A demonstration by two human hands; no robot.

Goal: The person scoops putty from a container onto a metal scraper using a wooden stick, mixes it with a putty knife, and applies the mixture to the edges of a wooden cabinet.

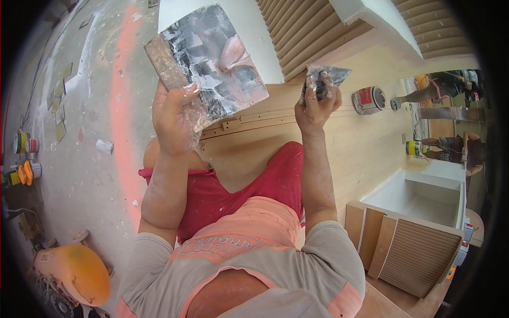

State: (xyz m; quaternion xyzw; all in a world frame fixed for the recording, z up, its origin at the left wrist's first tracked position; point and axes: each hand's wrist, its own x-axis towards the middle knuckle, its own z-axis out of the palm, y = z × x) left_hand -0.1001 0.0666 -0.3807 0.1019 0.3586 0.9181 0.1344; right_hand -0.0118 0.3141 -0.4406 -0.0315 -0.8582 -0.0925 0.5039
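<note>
My left hand (172, 116) is closed around the wooden edge strip of a flat putty board (204, 69), held up tilted at the upper left. Its dark face is smeared with white filler, and a lump of pinkish putty (236, 55) sits toward its right side. My right hand (318, 106) grips a putty knife (334, 73), its blade pointing up and to the right, apart from the board. The fingers are flecked with white, and they hide most of the knife's handle.
A red-labelled tin (368, 100) stands right of my right hand on a pale wooden panel (360, 148). Ribbed panels (302, 37) rise ahead. A cabinet box with a ribbed front (416, 257) is at lower right, a yellow machine (74, 273) at lower left. Other people (456, 90) show at far right.
</note>
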